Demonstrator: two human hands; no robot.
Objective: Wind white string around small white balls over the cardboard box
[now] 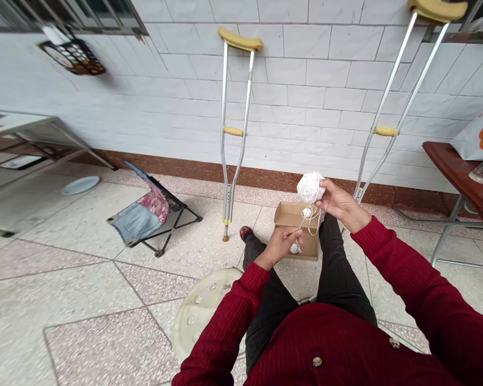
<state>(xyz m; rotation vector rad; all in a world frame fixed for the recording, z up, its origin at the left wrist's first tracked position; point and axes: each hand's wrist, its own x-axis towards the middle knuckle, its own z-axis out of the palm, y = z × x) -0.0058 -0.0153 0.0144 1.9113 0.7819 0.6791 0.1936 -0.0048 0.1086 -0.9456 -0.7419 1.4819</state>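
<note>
A ball of white yarn (310, 187) is gripped at its right side by my right hand (335, 201), held up above the floor. My left hand (280, 245) is lower and nearer to me, its fingers pinched on a strand of the same yarn. Loose strands loop down between the two hands. Beneath them an open cardboard box (290, 214) lies on the floor between my feet. Small white bundles show at the box, partly behind the strands and my left hand; whether they lie inside it I cannot tell.
Two crutches (233, 131) (385, 131) lean against the tiled wall. A folding chair (145, 214) stands at the left, and a round pale stool (197, 311) is beside my left leg. A brown table (446, 166) with a bag is at the right; another table (20, 122) is far left.
</note>
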